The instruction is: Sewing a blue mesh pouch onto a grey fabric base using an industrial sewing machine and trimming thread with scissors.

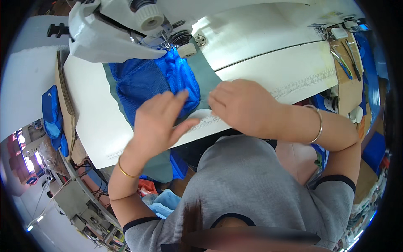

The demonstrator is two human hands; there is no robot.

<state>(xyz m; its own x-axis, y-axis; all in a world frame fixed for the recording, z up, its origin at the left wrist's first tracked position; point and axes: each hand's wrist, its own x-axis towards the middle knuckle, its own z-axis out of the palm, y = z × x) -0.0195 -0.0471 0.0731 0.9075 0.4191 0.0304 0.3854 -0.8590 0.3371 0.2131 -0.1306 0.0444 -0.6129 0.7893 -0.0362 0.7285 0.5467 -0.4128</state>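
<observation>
Blue mesh fabric [140, 80] with a shinier blue part [180, 77] is bunched under the needle area of a white sewing machine [100, 35]. A grey-green cloth [210, 69] lies beneath it and shows at both sides. My left hand [159, 119] is over the near edge of the blue fabric, thumb and fingers apart, slightly blurred. To the right of the fabric, my right hand [241, 105] has its fingers curled inward at the edge of the grey-green cloth. Its fingertips are hidden, so whatever they may hold does not show.
The white machine table [289, 67] has a ruler scale along its near edge. Tweezers [342, 63] and another slim tool lie on a wooden board [348, 94] at the right. Folded blue pieces [52, 113] hang at the left. Coloured cloth [166, 201] lies below the table.
</observation>
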